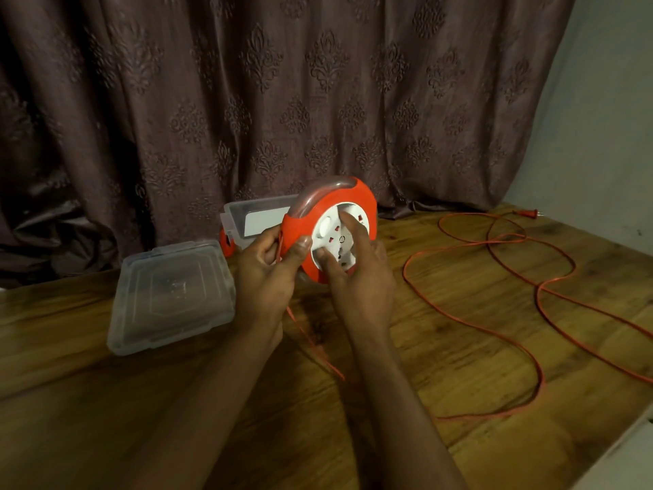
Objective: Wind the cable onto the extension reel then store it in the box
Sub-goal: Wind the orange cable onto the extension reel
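1. Standing on edge just above the table, the extension reel turns its white socket face toward the person, between both hands.
2. The orange cable lies mostly unwound in loose loops to the right, its plug at the far end; one strand drops from the reel's left rim.
3. The left hand curls round that rim, thumb on the front.
4. The right hand presses curled fingers on the white hub, seemingly to turn it.
5. The clear box waits behind, its lid to the left.

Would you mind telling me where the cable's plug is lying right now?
In the head view the plug lies at the table's far right corner, beside the wall.
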